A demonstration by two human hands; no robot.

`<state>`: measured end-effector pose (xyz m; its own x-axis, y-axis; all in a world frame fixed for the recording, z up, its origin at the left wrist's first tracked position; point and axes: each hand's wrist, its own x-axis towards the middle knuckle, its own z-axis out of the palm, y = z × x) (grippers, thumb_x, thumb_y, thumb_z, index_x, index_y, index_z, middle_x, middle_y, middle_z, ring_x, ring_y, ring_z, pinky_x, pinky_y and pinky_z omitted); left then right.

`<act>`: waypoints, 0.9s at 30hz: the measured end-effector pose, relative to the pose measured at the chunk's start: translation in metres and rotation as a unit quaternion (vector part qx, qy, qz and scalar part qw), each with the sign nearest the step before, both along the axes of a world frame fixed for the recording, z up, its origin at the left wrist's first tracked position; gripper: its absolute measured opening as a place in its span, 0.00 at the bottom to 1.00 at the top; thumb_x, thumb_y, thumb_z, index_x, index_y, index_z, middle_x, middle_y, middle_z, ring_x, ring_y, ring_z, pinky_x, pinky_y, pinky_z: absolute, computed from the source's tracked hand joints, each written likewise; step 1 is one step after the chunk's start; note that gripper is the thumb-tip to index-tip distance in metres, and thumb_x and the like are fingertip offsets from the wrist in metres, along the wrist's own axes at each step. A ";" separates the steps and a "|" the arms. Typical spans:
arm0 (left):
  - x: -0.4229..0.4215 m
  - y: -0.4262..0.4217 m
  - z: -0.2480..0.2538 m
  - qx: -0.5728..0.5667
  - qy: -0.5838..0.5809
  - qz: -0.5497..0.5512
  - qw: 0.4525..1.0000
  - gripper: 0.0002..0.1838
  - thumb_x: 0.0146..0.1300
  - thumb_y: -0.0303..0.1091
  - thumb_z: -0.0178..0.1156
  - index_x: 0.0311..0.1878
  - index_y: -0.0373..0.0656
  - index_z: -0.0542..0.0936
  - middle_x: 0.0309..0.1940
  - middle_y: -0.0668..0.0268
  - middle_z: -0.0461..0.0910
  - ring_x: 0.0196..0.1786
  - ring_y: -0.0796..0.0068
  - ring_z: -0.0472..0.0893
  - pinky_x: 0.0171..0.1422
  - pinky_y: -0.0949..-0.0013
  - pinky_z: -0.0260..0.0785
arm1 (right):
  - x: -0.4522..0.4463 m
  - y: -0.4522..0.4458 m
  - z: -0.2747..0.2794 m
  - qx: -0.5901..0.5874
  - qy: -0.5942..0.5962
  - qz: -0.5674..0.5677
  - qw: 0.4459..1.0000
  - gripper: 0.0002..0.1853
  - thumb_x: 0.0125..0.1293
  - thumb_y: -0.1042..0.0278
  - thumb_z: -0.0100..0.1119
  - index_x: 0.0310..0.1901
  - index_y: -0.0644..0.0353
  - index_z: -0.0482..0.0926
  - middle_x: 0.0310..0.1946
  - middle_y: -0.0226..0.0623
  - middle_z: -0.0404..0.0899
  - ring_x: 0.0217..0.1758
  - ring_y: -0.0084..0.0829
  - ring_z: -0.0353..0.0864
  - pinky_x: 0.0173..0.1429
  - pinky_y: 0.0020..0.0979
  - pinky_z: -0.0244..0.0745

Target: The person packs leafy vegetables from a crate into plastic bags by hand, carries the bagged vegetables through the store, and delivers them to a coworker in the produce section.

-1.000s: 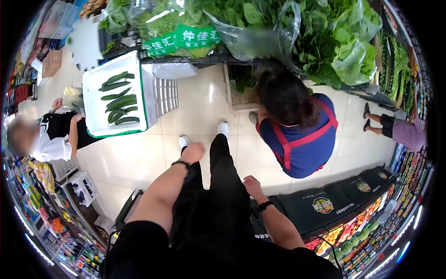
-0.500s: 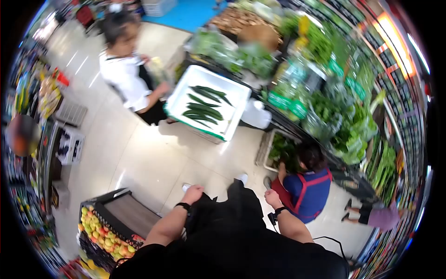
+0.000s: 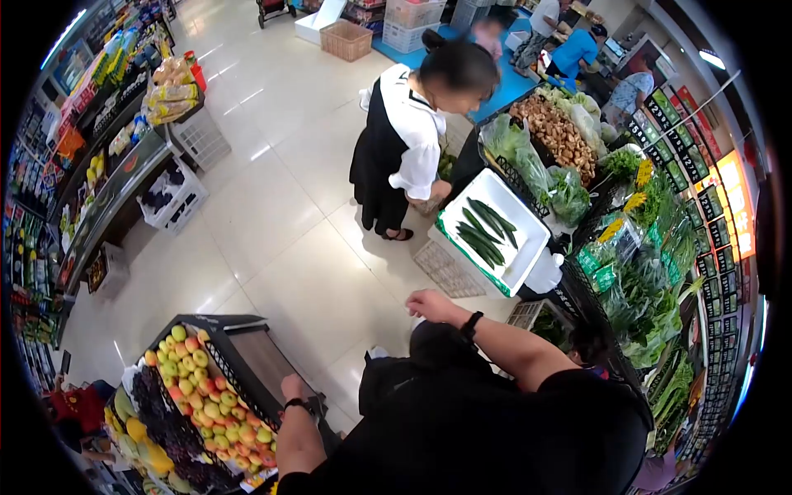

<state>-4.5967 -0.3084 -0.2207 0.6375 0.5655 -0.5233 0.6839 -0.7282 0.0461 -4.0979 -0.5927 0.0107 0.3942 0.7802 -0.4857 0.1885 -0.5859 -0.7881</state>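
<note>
My right hand (image 3: pixel 429 305) is held out in front of my body over the floor, fingers curled in and nothing visible in them. It is just below a white foam box (image 3: pixel 528 252), apart from it. Several long green cucumbers (image 3: pixel 487 231) lie in that box, which rests on a pale crate (image 3: pixel 448 268). My left hand (image 3: pixel 292 386) hangs low beside the dark side of a fruit stand (image 3: pixel 266 363); its fingers are turned away from view, and I cannot tell whether it touches the stand. Apples (image 3: pixel 194 371) fill the stand's near section.
A person in white and black (image 3: pixel 404 140) stands at the foam box's left. Leafy vegetables (image 3: pixel 635 280) and brown roots (image 3: pixel 561 132) line the right-hand display. At left are a white crate (image 3: pixel 177 202) and shelves. Tiled floor (image 3: pixel 280 231) runs between the displays.
My view has swung left, so the foam box and standing person now appear further right. My right hand has come across in front of me; my left hand is now beside the fruit stand.
</note>
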 end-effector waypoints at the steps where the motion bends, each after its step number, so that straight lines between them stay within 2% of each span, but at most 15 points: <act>1: 0.005 0.010 0.007 0.003 -0.005 -0.001 1.000 0.09 0.61 0.29 0.59 0.36 0.44 0.88 0.41 0.52 0.88 0.43 0.43 0.85 0.47 0.45 0.79 | 0.001 0.030 0.011 -0.003 -0.001 0.033 0.999 0.14 0.78 0.62 0.58 0.46 0.64 0.86 0.35 0.40 0.91 0.36 0.34 0.91 0.45 0.36 0.85; 3: 0.024 0.015 0.015 -0.041 -0.220 0.118 0.967 0.09 0.68 0.31 0.58 0.42 0.46 0.88 0.39 0.58 0.89 0.38 0.55 0.87 0.39 0.53 0.80 | 0.002 0.079 0.021 -0.011 -0.027 0.082 0.996 0.15 0.78 0.59 0.58 0.44 0.63 0.86 0.35 0.40 0.91 0.35 0.36 0.90 0.44 0.37 0.84; 4: 0.041 0.018 0.004 -0.224 -0.280 0.358 0.862 0.09 0.71 0.33 0.58 0.46 0.46 0.86 0.38 0.62 0.88 0.36 0.63 0.87 0.36 0.59 0.78 | 0.004 0.103 0.020 -0.021 -0.048 0.131 0.990 0.17 0.78 0.56 0.58 0.41 0.62 0.86 0.35 0.41 0.91 0.34 0.38 0.90 0.44 0.39 0.84; 5: 0.064 0.021 -0.006 -0.384 -0.311 0.557 0.667 0.09 0.75 0.35 0.58 0.50 0.46 0.85 0.37 0.66 0.88 0.35 0.70 0.86 0.34 0.65 0.76 | 0.005 0.124 0.005 0.003 -0.063 0.141 0.988 0.21 0.77 0.50 0.58 0.37 0.62 0.86 0.33 0.44 0.89 0.34 0.44 0.88 0.45 0.44 0.81; 7: 0.128 0.030 0.043 -0.374 -0.262 0.515 0.725 0.10 0.78 0.37 0.58 0.54 0.46 0.83 0.36 0.71 0.86 0.34 0.80 0.83 0.33 0.75 0.71 | 0.010 0.169 -0.018 0.029 -0.096 0.163 0.982 0.23 0.77 0.47 0.58 0.38 0.62 0.86 0.33 0.47 0.88 0.37 0.48 0.88 0.47 0.47 0.81; 11: 0.196 0.086 0.063 -0.363 -0.270 0.505 0.735 0.11 0.76 0.33 0.58 0.52 0.41 0.86 0.38 0.65 0.89 0.38 0.72 0.87 0.38 0.66 0.76 | 0.033 0.282 -0.034 0.030 -0.068 0.193 0.978 0.32 0.78 0.36 0.53 0.38 0.64 0.88 0.37 0.55 0.87 0.43 0.59 0.86 0.52 0.53 0.80; 13: 0.222 0.140 0.057 -0.345 -0.271 0.499 0.747 0.11 0.75 0.34 0.58 0.52 0.42 0.87 0.39 0.63 0.90 0.38 0.69 0.88 0.40 0.62 0.78 | 0.059 0.346 -0.034 0.064 -0.082 0.200 0.974 0.29 0.76 0.41 0.54 0.38 0.64 0.88 0.38 0.56 0.87 0.43 0.60 0.86 0.52 0.54 0.80; 16: 0.209 0.233 0.096 -0.092 -0.198 0.114 0.969 0.19 0.79 0.45 0.52 0.43 0.43 0.88 0.38 0.51 0.87 0.43 0.49 0.88 0.53 0.51 0.79 | 0.086 0.430 -0.042 0.056 -0.131 0.246 0.959 0.24 0.71 0.48 0.55 0.38 0.65 0.86 0.37 0.55 0.86 0.43 0.60 0.86 0.51 0.56 0.79; 17: 0.217 0.263 0.109 -0.123 -0.201 0.265 0.935 0.26 0.81 0.49 0.49 0.36 0.41 0.87 0.36 0.49 0.87 0.43 0.45 0.86 0.52 0.48 0.78 | 0.100 0.456 -0.042 0.055 -0.142 0.237 0.959 0.23 0.68 0.50 0.55 0.37 0.66 0.86 0.36 0.55 0.86 0.43 0.60 0.85 0.51 0.56 0.80; 19: 0.230 0.330 0.133 -0.145 -0.192 0.356 0.903 0.31 0.82 0.51 0.46 0.30 0.38 0.84 0.33 0.47 0.86 0.41 0.42 0.86 0.50 0.45 0.75 | 0.123 0.503 -0.040 0.059 -0.156 0.246 0.955 0.21 0.65 0.52 0.56 0.36 0.66 0.86 0.36 0.56 0.86 0.43 0.61 0.85 0.51 0.56 0.80; 20: 0.233 0.359 0.143 -0.069 -0.213 0.240 0.945 0.32 0.83 0.52 0.45 0.30 0.37 0.85 0.33 0.45 0.86 0.41 0.42 0.86 0.50 0.45 0.75 | 0.138 0.523 -0.040 0.053 -0.166 0.226 0.959 0.21 0.64 0.53 0.56 0.35 0.66 0.86 0.36 0.56 0.86 0.43 0.62 0.85 0.51 0.56 0.80; 22: 0.259 0.402 0.173 -0.103 -0.237 0.398 0.880 0.34 0.83 0.52 0.43 0.30 0.36 0.84 0.32 0.44 0.85 0.41 0.41 0.85 0.50 0.45 0.75 | 0.163 0.555 -0.053 0.063 -0.196 0.198 0.958 0.21 0.61 0.53 0.57 0.32 0.67 0.85 0.35 0.59 0.85 0.41 0.63 0.85 0.50 0.54 0.80; 25: 0.277 0.456 0.140 -0.081 -0.253 0.382 0.885 0.32 0.83 0.54 0.46 0.28 0.38 0.80 0.22 0.51 0.80 0.29 0.53 0.79 0.40 0.50 0.71 | 0.203 0.576 -0.093 0.035 -0.181 0.175 0.967 0.21 0.57 0.51 0.63 0.31 0.65 0.85 0.33 0.58 0.85 0.39 0.60 0.85 0.48 0.52 0.81; 26: 0.282 0.472 0.120 -0.084 -0.222 0.333 0.913 0.37 0.84 0.56 0.40 0.33 0.32 0.83 0.32 0.40 0.84 0.40 0.36 0.83 0.52 0.43 0.73 | 0.217 0.578 -0.112 -0.002 -0.183 0.162 0.970 0.20 0.55 0.50 0.65 0.31 0.64 0.85 0.33 0.57 0.85 0.39 0.58 0.85 0.47 0.51 0.81; 27: 0.285 0.485 0.102 -0.097 -0.212 0.280 0.931 0.35 0.84 0.55 0.42 0.35 0.32 0.84 0.31 0.43 0.85 0.37 0.41 0.84 0.48 0.45 0.75 | 0.228 0.575 -0.125 -0.041 -0.186 0.151 0.970 0.16 0.54 0.54 0.68 0.33 0.61 0.86 0.35 0.52 0.87 0.42 0.55 0.86 0.48 0.50 0.81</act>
